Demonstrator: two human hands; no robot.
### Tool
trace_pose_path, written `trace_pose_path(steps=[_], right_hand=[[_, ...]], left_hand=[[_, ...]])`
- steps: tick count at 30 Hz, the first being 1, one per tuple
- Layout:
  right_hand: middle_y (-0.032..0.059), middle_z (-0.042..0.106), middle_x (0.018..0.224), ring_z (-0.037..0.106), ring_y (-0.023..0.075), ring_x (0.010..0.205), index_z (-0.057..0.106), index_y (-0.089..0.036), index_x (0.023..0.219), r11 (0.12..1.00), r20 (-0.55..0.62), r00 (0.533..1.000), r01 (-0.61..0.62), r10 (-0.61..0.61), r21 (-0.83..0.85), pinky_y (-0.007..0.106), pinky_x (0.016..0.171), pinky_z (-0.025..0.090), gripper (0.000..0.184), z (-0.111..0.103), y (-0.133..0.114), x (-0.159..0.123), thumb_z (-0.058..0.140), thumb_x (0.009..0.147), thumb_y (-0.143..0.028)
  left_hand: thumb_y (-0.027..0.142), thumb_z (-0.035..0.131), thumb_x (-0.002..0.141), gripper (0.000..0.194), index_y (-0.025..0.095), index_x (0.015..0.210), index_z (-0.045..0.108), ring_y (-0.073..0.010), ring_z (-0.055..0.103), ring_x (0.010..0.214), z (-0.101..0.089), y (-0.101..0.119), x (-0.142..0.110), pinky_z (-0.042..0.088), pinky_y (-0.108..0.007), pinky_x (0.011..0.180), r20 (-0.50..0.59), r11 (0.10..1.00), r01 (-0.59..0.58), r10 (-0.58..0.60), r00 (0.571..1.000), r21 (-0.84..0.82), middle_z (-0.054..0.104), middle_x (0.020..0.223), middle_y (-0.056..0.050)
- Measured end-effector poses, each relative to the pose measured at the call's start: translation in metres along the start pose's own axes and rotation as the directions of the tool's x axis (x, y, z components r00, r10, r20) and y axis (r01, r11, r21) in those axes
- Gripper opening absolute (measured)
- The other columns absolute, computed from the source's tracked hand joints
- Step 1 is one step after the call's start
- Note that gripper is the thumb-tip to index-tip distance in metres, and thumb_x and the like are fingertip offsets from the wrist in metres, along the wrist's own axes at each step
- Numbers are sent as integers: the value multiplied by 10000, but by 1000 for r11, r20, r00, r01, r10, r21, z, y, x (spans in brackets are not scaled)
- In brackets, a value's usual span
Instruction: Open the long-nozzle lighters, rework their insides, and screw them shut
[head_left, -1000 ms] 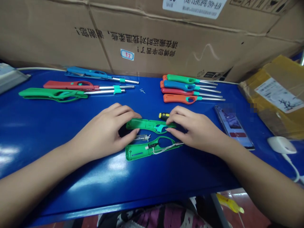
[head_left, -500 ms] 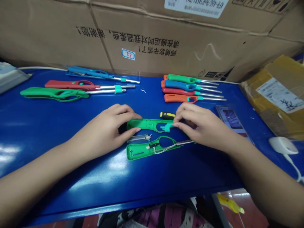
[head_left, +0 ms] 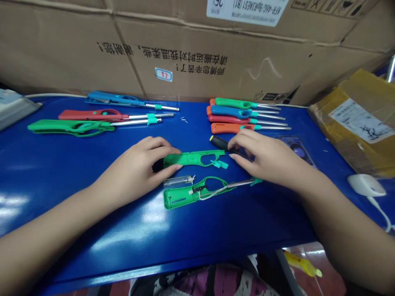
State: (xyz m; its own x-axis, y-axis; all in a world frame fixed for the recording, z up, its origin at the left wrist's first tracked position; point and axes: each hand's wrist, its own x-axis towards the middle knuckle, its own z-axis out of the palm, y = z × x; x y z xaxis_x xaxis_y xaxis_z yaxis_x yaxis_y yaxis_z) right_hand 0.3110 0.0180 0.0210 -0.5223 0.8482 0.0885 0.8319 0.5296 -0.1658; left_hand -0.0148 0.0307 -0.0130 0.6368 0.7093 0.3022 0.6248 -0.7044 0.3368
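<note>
A green lighter shell half [head_left: 197,157] lies on the blue table [head_left: 61,172], and my left hand [head_left: 140,168] pinches its left end between thumb and fingers. A small teal trigger piece [head_left: 222,164] lies loose at the shell's right end. My right hand [head_left: 268,158] has its fingers closed round the black-and-yellow screwdriver [head_left: 220,142] just behind the shell. In front lies the other green half [head_left: 193,194] with white wires and its metal tube [head_left: 242,183]. A clear gas cartridge [head_left: 179,181] rests between the two halves.
Three long lighters [head_left: 92,119] lie at the back left and several more [head_left: 240,115] at the back centre. A phone [head_left: 298,148] sits right of my right hand, a white mouse [head_left: 365,185] further right. Cardboard boxes [head_left: 197,49] wall the table's far side.
My right hand let go of the teal trigger piece, which now lies on the table, and moved back to close on the screwdriver. My left hand stayed on the shell.
</note>
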Motion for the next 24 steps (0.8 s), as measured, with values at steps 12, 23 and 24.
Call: trace_pose_path(steps=[12,23,24], right_hand=[[110,711,1256,685,228,832,601,-206,1234,991,-89,992,-97,88,-96,342,666,475,278,12,16,4,568,958,-198],[38,665,993,545,146,722,650,-201,1004,975,-75,995,86,-72,204,303,685,422,97,0,-2,3,638,978,-294],[25,663,954,548,147,733,650,-207,977,968,-3,993,117,-120,222,300,680,407,108,0,-4,2,645,984,-314]], left_hand=[[479,657,1010,300,207,1117,727,-237,634,998,-7,19,0,527,-397,888,-35,994,-104,103,994,-28,700,1113,-73],[430,622,1031,270,178,1097,694,-252,621,850,-6,36,-11,475,-404,720,126,930,-359,349,929,75,730,966,-61],[408,611,1038,251,180,1102,693,-251,627,856,-6,35,-10,479,-405,727,127,933,-354,344,930,69,733,969,-59]])
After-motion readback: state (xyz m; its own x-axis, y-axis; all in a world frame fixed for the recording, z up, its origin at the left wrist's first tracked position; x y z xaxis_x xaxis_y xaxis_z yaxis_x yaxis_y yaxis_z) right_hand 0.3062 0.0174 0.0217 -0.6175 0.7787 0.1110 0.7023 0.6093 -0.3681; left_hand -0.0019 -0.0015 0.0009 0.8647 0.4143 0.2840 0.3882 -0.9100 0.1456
